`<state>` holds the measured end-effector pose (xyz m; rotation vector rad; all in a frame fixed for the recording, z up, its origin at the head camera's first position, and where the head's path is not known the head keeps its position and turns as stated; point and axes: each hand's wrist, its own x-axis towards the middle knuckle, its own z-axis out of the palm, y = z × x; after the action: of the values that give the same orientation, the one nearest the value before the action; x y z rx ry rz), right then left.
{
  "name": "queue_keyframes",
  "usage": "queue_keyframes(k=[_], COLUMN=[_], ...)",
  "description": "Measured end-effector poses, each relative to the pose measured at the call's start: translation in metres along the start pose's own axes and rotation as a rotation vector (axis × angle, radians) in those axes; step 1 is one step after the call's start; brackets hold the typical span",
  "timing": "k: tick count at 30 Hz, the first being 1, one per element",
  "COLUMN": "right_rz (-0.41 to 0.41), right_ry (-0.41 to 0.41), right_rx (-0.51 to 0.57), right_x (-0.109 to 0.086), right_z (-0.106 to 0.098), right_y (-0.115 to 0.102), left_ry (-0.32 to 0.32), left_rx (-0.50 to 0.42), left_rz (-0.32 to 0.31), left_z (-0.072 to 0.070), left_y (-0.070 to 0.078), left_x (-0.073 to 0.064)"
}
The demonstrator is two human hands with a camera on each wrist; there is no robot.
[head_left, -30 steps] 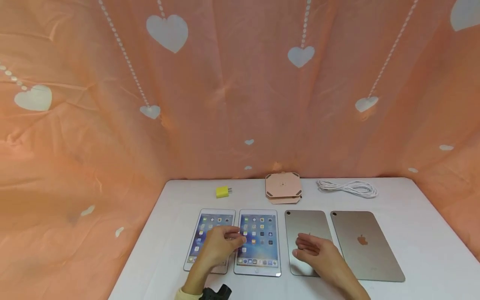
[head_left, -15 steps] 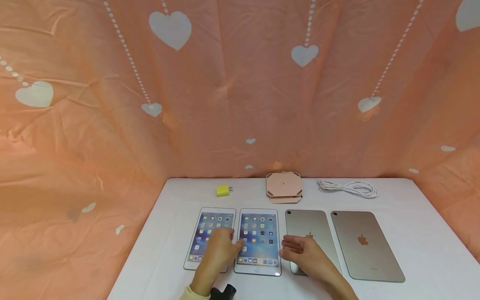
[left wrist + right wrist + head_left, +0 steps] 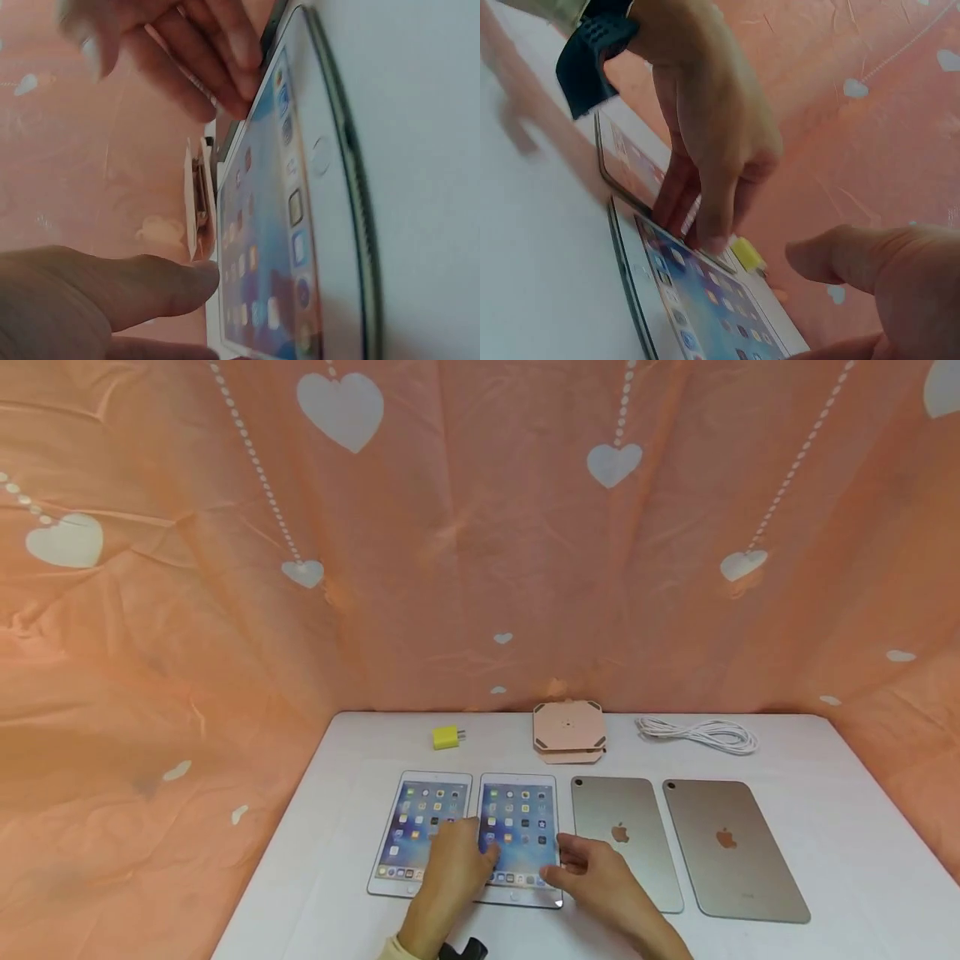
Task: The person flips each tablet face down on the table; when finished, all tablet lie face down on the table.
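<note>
As the right hand point(image 3: 600, 872) has swung in from over the inner grey tablet point(image 3: 630, 827) and the left hand point(image 3: 456, 860) has shifted rightward, the two now flank the inner white tablet point(image 3: 519, 818), which lies flat on the counter point(image 3: 832, 827). The right fingers bend loosely at its right edge, thumb lifted; the left fingers reach down by its left edge, thumb spread apart from them. Neither hand appears to have hold of it, though firm contact cannot be told. The work seems to have settled on that tablet.
</note>
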<state>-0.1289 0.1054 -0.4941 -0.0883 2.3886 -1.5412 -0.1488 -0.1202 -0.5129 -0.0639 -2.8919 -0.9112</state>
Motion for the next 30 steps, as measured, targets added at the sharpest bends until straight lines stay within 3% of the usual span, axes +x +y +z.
queue_keyframes(k=[5, 9, 13, 18, 21, 23, 27, 30], right_rz=[0.041, 0.093, 0.142, 0.183, 0.169, 0.153, 0.129, 0.129], right_ry=[0.085, 0.15, 0.197, 0.232, 0.205, 0.142, -0.019, -0.067], right_rx=[0.019, 0.071, 0.163, 0.46, 0.667, 0.752, 0.76, 0.681], right_x=[-0.003, -0.003, -0.002, 0.001, 0.002, 0.002, 0.002, 0.004], right_z=[0.006, 0.014, 0.019, 0.017, 0.013, 0.014, 0.021, 0.031], right_y=[-0.005, -0.008, -0.009, -0.005, 0.0, 0.003, 0.009, 0.01], left_ry=[0.085, 0.085, 0.034, -0.066, -0.127, -0.184, -0.317, -0.395], left_rx=[0.019, -0.005, 0.018, -0.013, -0.073, -0.13, -0.297, -0.452], left_rz=[0.034, 0.044, 0.012, -0.066, -0.077, -0.076, -0.071, -0.07], left_z=[0.037, 0.022, 0.006, 0.002, 0.0, -0.002, -0.004, -0.006], left_y=[-0.021, 0.002, 0.022, 0.03, 0.031, 0.031, 0.033, 0.034], left_x=[0.006, 0.0, -0.006, -0.008, -0.008, -0.008, -0.008, -0.007])
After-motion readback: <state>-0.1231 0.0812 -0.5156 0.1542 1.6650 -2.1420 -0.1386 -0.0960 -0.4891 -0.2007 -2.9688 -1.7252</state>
